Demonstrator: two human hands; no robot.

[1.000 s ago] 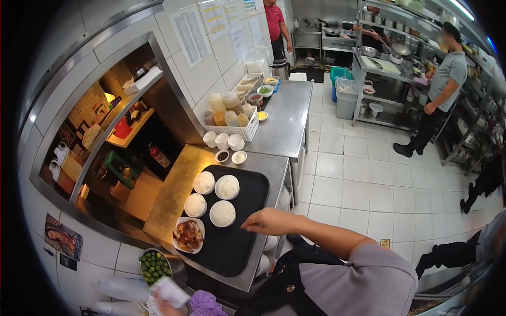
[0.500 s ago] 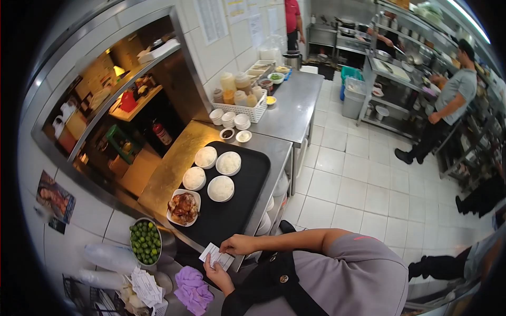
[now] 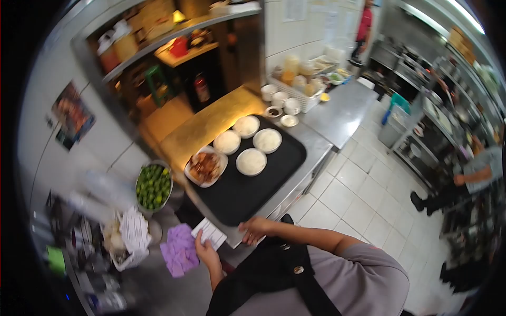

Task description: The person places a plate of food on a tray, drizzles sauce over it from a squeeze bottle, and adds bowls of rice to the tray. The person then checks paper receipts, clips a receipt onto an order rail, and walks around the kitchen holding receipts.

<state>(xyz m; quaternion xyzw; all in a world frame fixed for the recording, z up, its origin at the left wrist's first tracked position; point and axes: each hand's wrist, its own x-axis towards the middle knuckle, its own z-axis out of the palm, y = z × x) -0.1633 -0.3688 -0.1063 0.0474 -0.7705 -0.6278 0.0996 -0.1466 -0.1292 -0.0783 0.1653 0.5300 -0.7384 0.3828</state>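
Note:
My left hand (image 3: pixel 209 257) is closed on a small white paper slip (image 3: pixel 210 233) with printed lines, pinched between thumb and fingers. Apart from the slip, my right hand (image 3: pixel 256 229) hovers by the near corner of a black tray (image 3: pixel 226 203), its fingers loosely bent and apart, with nothing visible in them. On that tray sit several white bowls of rice (image 3: pixel 251 161) and a white dish of browned, sauced meat (image 3: pixel 205 167). A crumpled purple cloth (image 3: pixel 179 250) lies just left of my left hand.
A metal container of small green citrus fruits (image 3: pixel 153 185) stands left of the tray. Crumpled papers (image 3: pixel 134 229) sit in a basket nearby. Behind the tray are stacked small white bowls (image 3: pixel 280 98), a sauce cup (image 3: pixel 273 111) and a bottle basket (image 3: pixel 300 92). A co-worker (image 3: pixel 477 171) stands at right.
My right hand has let go of the slip and moved right, toward the tray's corner. My left hand still holds the slip. The view has turned, shifting the tray rightward.

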